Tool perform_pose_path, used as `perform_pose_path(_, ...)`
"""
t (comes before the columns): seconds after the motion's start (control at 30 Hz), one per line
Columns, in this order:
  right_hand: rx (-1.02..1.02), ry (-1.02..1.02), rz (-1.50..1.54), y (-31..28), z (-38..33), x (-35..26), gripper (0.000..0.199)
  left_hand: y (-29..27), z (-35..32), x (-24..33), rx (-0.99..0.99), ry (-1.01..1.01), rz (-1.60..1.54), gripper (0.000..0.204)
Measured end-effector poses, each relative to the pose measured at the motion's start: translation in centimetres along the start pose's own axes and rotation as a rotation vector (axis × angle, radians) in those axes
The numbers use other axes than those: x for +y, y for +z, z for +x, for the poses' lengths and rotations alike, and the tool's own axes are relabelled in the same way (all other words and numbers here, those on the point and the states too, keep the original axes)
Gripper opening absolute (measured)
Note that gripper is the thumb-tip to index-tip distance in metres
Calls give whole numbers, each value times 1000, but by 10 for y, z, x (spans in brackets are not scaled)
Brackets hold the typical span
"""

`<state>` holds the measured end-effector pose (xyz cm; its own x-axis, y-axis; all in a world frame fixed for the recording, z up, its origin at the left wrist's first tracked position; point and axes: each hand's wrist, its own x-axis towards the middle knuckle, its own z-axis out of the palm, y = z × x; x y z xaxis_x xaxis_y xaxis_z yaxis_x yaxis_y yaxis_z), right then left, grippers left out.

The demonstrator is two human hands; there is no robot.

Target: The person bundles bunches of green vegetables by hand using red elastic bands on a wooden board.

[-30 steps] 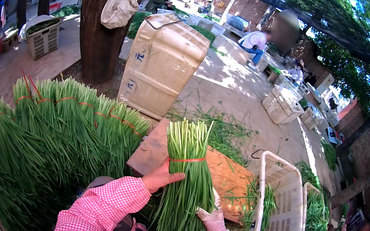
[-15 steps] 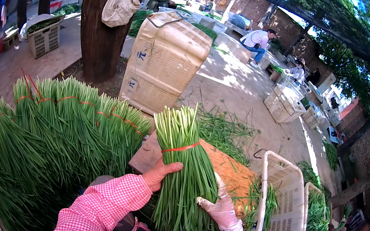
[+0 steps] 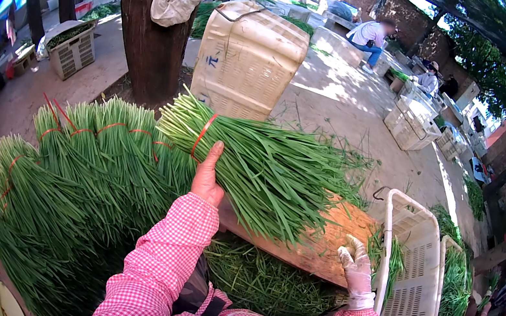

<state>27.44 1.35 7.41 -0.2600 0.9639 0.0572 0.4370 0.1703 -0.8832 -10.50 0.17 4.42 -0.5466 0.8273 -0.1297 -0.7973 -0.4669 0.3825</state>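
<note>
My left hand (image 3: pixel 208 179) grips a bunch of garlic chives (image 3: pixel 270 177) near its red band (image 3: pixel 203 136). The bunch lies nearly level, pale stem ends to the left and green tips to the right, above a wooden board (image 3: pixel 341 243). My right hand (image 3: pixel 356 264), in a thin whitish glove, is off the bunch by the board's right end, its fingers loosely bent and apart with nothing seen in them. Several banded chive bunches (image 3: pixel 86 179) stand packed together at the left. Loose green leaves (image 3: pixel 261 280) lie below the board, in front of me.
A white plastic crate (image 3: pixel 406 292) stands at the right, beside another crate filled with chives (image 3: pixel 454 299). Ahead are a tipped-up crate (image 3: pixel 251 60) and a tree trunk (image 3: pixel 150 57) with a cloth bag (image 3: pixel 176 1). A seated person (image 3: pixel 368 34) is farther back.
The chive bunch has swung from upright to nearly level, its stem ends now pointing left. My right hand has let go of it and moved right. My left hand has risen with the bunch.
</note>
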Motion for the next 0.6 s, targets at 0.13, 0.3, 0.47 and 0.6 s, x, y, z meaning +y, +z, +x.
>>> perform_pose_path(0.13,-12,80,65,4,-24,-16,21,-1,0,6,41,-25,-52,50)
perform_pose_path(0.3,23,-85,105,-2,-25,-59,15,12,-11,1,18,-90,-27,50)
perform_pose_path(0.47,52,-199,133,4,-28,-89,15,12,-11,-9,-55,-122,-18,45)
perform_pose_path(0.6,105,-285,-88,31,-16,-82,22,22,-21,-14,-47,-138,-4,40)
